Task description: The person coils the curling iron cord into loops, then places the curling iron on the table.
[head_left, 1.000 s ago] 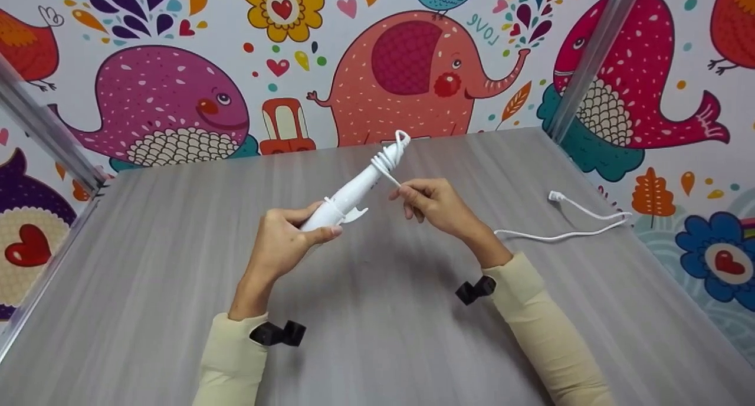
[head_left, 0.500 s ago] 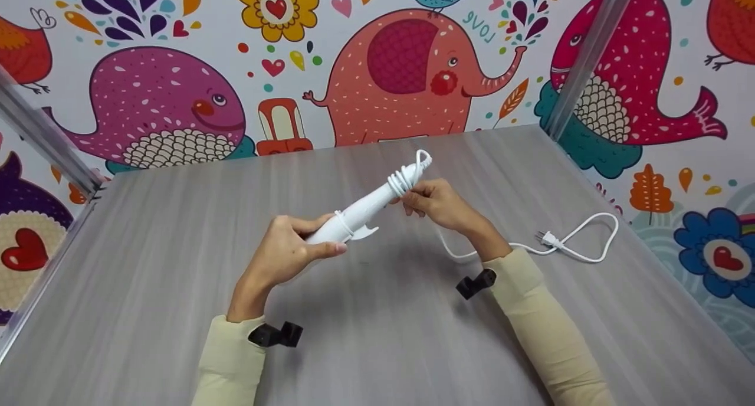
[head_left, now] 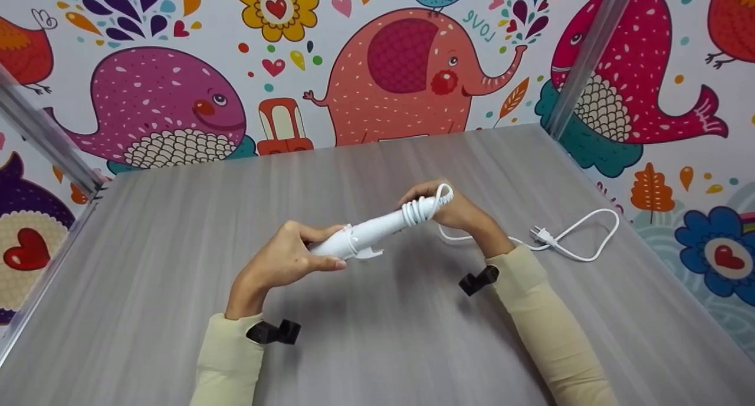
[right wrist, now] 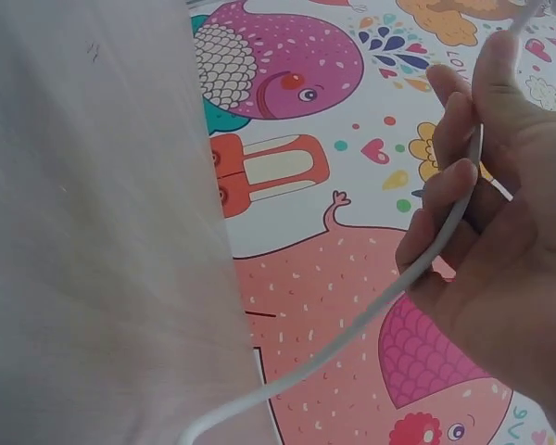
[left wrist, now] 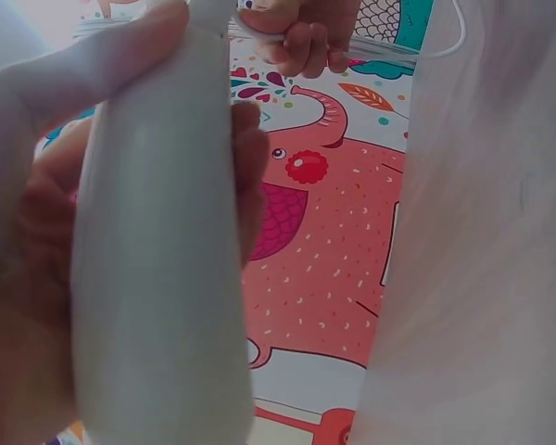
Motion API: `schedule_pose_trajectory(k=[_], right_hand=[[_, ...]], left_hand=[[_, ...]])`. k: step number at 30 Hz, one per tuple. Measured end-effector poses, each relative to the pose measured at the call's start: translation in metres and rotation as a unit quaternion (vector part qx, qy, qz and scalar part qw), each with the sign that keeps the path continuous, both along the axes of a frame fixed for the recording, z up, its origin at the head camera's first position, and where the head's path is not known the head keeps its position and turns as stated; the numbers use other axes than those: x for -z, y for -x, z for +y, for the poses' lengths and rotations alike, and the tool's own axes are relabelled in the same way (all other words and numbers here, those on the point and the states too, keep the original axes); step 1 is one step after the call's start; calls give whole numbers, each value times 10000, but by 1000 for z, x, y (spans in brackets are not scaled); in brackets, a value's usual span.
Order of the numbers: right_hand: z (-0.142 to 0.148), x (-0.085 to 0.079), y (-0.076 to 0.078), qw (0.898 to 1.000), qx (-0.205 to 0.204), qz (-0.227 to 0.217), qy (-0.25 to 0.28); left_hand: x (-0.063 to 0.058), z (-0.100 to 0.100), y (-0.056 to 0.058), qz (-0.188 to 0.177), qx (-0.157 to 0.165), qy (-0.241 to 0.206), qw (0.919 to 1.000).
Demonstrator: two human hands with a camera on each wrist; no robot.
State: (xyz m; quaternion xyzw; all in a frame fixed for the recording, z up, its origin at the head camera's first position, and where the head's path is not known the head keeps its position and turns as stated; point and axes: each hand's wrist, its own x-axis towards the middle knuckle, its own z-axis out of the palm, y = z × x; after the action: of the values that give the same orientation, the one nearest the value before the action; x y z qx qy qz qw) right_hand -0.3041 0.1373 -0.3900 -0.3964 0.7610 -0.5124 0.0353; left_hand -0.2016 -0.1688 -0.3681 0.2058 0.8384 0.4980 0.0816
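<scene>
A white curling iron (head_left: 380, 230) with a small curved lever (head_left: 370, 254) is held in the air, slightly tilted, over the table. My left hand (head_left: 277, 261) grips its thick left end, thumb along the near side; in the left wrist view the thick white body (left wrist: 162, 250) fills the palm. Several turns of white cord (head_left: 417, 211) wrap the narrow right end. Partly hidden behind that end is my right hand (head_left: 463, 214). In the right wrist view the right hand (right wrist: 528, 213) pinches the cord (right wrist: 334, 348) between thumb and fingers.
The free cord runs in a loop on the grey table (head_left: 177, 246), with its two-pin plug (head_left: 544, 236) lying at the right. A cartoon-printed wall (head_left: 295, 69) and metal posts (head_left: 581, 69) bound the table. Black wrist cameras (head_left: 274, 332) sit on both sleeves.
The curling iron has tipped lower and its wrapped end has swung right and nearer. My right hand has passed behind it with the cord. The plug end has been drawn leftward across the table.
</scene>
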Motion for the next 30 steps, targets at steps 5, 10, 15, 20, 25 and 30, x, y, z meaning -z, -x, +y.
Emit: schedule_pose_trajectory(k=[5,10,15,20,25,30], right_hand=[[-2,-5,-2,9971,423,-595,-195],[-3,-7,-2,9872,982,-875,-906],[3,-6,0,9856,1120,-667,-1078],[1,-14,-5,9843,1204,-291,-1254],[-11,-19,-15,9761,1630,358,-1390],[-23,-22,-25,9715,1997,772,-1018]], left_hand=[[-5,3,-5,142,-11,575,9982],[-14,10,-18,817,-594,1782,9788],[-16,24,-23,1228,-953,2399,9583],[-11,34,-22,1523,-1125,2744,9428],[-6,36,-20,1699,-1296,2815,9355],[-5,37,-19,1740,-1684,2750,9304]])
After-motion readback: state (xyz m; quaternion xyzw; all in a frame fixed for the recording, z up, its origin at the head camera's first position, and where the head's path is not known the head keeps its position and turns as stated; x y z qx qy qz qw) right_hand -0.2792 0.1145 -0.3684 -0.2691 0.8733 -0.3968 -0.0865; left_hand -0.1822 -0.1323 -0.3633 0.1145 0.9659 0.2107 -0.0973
